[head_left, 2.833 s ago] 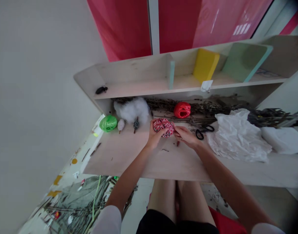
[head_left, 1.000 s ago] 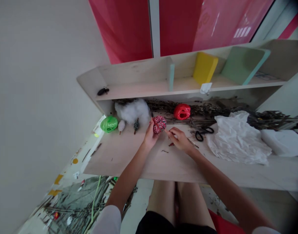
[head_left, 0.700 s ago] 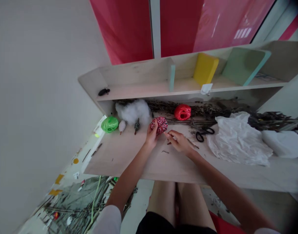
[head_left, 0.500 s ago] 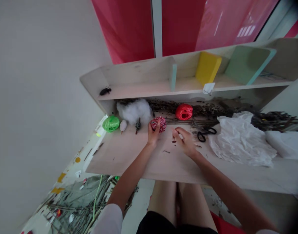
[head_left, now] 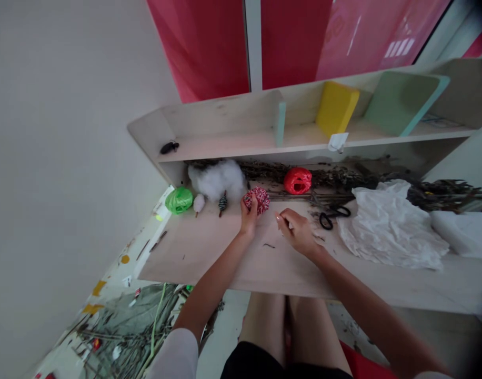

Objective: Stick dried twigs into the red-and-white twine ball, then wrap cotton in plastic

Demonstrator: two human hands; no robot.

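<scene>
Head view: the person's left hand [head_left: 249,221] is gripping a red-and-white twine ball [head_left: 257,200], its fingers curling around the ball's lower side. The ball is sitting just above the palm, over a pale wooden board [head_left: 209,252]. The right hand [head_left: 298,234] is hovering just beside the ball without touching it, its thumb and forefinger drawn narrowly together; whether they are pinching something small is too hard to tell.

Moving outward, a red raffia ball [head_left: 297,180] is lying just beyond the twine ball, and a tuft of white cotton wadding [head_left: 216,179] is sitting to its left. Between the wadding and the left hand, a small black-and-white striped piece [head_left: 222,201] is standing near a white cotton-tipped stick [head_left: 199,202], with a green raffia ball [head_left: 179,200] farther left. Dried twigs [head_left: 312,172] are stretching along the back of the board. Black-handled scissors [head_left: 331,218] are lying to the right of the right hand, beside a crumpled white plastic sheet [head_left: 387,229].

Above, a wooden shelf [head_left: 241,142] is holding a yellow sponge block [head_left: 338,108], a pale green board [head_left: 402,97] and a small black insect-shaped object [head_left: 169,147]. Red cabinet doors [head_left: 201,42] are rising behind it.
</scene>
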